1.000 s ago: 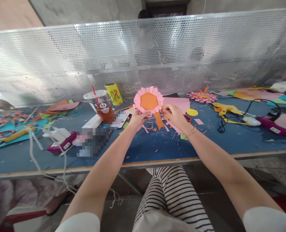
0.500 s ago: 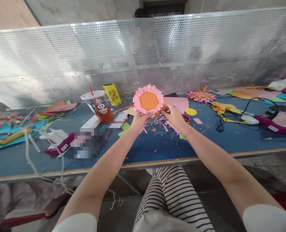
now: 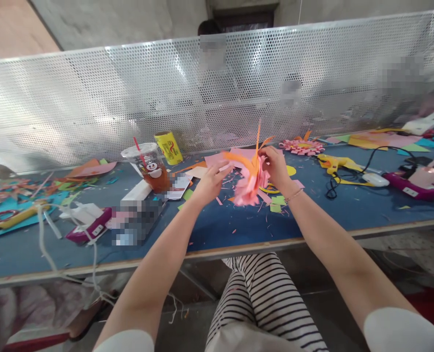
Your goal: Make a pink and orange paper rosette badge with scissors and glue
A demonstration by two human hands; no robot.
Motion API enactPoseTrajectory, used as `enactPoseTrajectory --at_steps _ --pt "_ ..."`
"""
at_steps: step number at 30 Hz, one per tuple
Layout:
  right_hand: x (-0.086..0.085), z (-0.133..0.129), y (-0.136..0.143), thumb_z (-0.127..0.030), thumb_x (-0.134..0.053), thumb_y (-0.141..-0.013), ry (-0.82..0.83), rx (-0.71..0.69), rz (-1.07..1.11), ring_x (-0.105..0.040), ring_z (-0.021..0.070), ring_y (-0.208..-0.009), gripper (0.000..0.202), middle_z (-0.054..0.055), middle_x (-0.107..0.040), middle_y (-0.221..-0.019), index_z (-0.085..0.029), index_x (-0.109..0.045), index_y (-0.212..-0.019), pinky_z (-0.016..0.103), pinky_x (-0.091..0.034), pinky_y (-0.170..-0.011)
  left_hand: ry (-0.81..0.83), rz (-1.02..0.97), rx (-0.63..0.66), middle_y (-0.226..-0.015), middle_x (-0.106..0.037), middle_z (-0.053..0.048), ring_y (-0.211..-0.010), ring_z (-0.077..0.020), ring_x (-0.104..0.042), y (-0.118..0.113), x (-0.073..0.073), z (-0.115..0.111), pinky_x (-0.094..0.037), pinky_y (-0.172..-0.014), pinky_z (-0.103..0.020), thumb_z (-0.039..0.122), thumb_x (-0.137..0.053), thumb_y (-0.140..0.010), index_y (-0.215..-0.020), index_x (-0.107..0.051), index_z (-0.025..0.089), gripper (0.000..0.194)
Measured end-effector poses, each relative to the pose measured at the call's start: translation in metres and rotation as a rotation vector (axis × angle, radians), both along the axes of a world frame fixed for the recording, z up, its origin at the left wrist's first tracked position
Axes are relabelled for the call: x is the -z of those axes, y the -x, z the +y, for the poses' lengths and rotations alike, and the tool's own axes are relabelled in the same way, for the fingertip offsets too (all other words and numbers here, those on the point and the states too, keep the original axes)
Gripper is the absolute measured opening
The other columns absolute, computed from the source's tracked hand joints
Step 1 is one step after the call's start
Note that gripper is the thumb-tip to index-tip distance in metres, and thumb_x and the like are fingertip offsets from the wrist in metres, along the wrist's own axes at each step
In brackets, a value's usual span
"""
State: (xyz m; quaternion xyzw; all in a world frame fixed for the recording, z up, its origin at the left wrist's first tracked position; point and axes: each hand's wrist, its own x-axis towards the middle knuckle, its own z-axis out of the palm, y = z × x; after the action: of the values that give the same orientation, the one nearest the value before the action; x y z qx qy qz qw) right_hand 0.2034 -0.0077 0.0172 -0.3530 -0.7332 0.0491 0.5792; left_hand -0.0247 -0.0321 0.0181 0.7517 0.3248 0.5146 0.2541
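Observation:
A pink and orange paper flower [image 3: 249,183] is held up over the table, turned side-on and smeared by motion, with orange strips standing out from it. My right hand [image 3: 276,168] pinches its right side, the fingertips partly behind the paper. Just left of the flower is my left hand [image 3: 210,184], its fingers stretched out and apart, holding nothing. Beneath lie pink paper scraps, green paper pieces [image 3: 275,204] and a yellow paper disc [image 3: 291,170].
A finished-looking pink paper flower [image 3: 302,146] and a yellow glue gun [image 3: 339,165] lie to the right. Left stand a drink cup [image 3: 154,171] and a yellow container [image 3: 168,148]. Purple power strips [image 3: 90,227] rest on both sides. A perforated metal screen [image 3: 129,98] closes off the back.
The flower has turned from facing me to side-on and shifted right and down. My left hand has let go of it; my right hand has risen slightly with the flower.

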Motion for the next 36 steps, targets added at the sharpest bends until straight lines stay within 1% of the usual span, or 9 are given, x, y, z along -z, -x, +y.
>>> enactPoseTrajectory --at_steps 2,5,9,12,16,22,27,31,36 --pt "-0.001 0.0 -0.001 -0.014 -0.042 -0.077 -0.024 -0.015 -0.008 -0.053 0.0144 -0.078 0.012 0.005 -0.053 -0.087 -0.019 -0.052 -0.08 0.028 -0.046 -0.066 -0.07 -0.006 -0.065 -0.111 -0.06 -0.006 -0.111 -0.0217 -0.048 0.0 -0.003 -0.001 -0.033 -0.098 -0.037 0.008 -0.062 -0.062 -0.091 -0.067 0.026 0.034" --pt "0.001 -0.001 0.001 -0.01 -0.041 -0.077 -0.053 -0.038 -0.04 -0.053 0.0145 -0.08 0.014 0.004 -0.052 -0.086 -0.02 -0.051 -0.078 0.029 -0.046 -0.069 0.006 -0.142 -0.08 -0.099 -0.062 -0.006 -0.099 -0.0204 -0.053 -0.002 0.0 -0.001 -0.041 -0.087 -0.031 0.019 -0.063 -0.066 -0.089 -0.068 0.024 0.023" --pt "0.005 -0.006 0.011 -0.01 -0.042 -0.078 -0.063 -0.028 -0.119 -0.053 0.016 -0.08 0.014 0.005 -0.054 -0.087 -0.02 -0.05 -0.082 0.032 -0.044 -0.072 0.167 -0.29 0.147 -0.096 -0.062 -0.007 -0.091 -0.02 -0.055 -0.009 0.009 -0.002 -0.044 -0.078 -0.028 0.04 -0.066 -0.066 -0.093 -0.066 0.02 0.034" --pt "0.007 -0.012 0.021 -0.014 -0.043 -0.08 -0.082 0.029 -0.166 -0.052 0.0173 -0.08 0.011 0.004 -0.054 -0.084 -0.021 -0.05 -0.084 0.034 -0.043 -0.073 0.168 -0.204 0.244 -0.104 -0.06 -0.01 -0.098 -0.0229 -0.054 -0.017 0.013 -0.004 -0.041 -0.084 -0.031 0.047 -0.072 -0.057 -0.102 -0.062 0.019 0.054" --pt "0.008 -0.02 0.033 -0.017 -0.045 -0.082 -0.155 0.02 -0.197 -0.05 0.0169 -0.077 0.006 0.004 -0.053 -0.081 -0.021 -0.048 -0.085 0.033 -0.043 -0.07 0.02 -0.051 0.129 -0.103 -0.059 -0.01 -0.098 -0.0242 -0.053 -0.023 0.02 -0.003 -0.039 -0.087 -0.033 0.049 -0.074 -0.051 -0.105 -0.059 0.015 0.066" --pt "0.009 -0.025 0.04 -0.016 -0.051 -0.077 -0.219 0.073 -0.198 -0.05 0.0186 -0.078 0.007 0.003 -0.056 -0.078 -0.022 -0.048 -0.08 0.035 -0.041 -0.074 -0.102 0.012 -0.182 -0.069 -0.058 -0.002 -0.065 -0.0127 -0.05 -0.028 0.024 -0.01 -0.039 -0.062 -0.024 0.041 -0.059 -0.071 -0.081 -0.062 0.013 0.029" --pt "0.01 -0.027 0.044 -0.019 -0.054 -0.077 -0.2 0.095 -0.222 -0.051 0.0188 -0.08 0.004 0.002 -0.06 -0.08 -0.021 -0.051 -0.079 0.035 -0.037 -0.077 -0.119 -0.008 -0.364 -0.059 -0.051 0.002 -0.054 -0.0083 -0.041 -0.034 0.023 -0.016 -0.034 -0.054 -0.021 0.03 -0.055 -0.073 -0.073 -0.061 0.013 0.018" --pt "0.01 -0.03 0.047 -0.022 -0.052 -0.08 -0.172 0.078 -0.224 -0.052 0.0183 -0.082 0.002 0.002 -0.062 -0.081 -0.021 -0.053 -0.078 0.035 -0.034 -0.079 -0.043 -0.093 -0.393 -0.054 -0.046 0.002 -0.051 -0.0076 -0.039 -0.035 0.021 -0.016 -0.031 -0.051 -0.021 0.032 -0.055 -0.074 -0.06 -0.057 0.014 0.023" --pt "0.01 -0.03 0.048 -0.022 -0.054 -0.079 -0.122 0.049 -0.161 -0.054 0.017 -0.08 0.003 0.001 -0.062 -0.081 -0.021 -0.054 -0.076 0.034 -0.035 -0.079 0.075 -0.211 -0.292 -0.056 -0.049 0.002 -0.051 -0.0071 -0.04 -0.034 0.019 -0.013 -0.03 -0.049 -0.021 0.033 -0.057 -0.073 -0.061 -0.057 0.014 0.022"
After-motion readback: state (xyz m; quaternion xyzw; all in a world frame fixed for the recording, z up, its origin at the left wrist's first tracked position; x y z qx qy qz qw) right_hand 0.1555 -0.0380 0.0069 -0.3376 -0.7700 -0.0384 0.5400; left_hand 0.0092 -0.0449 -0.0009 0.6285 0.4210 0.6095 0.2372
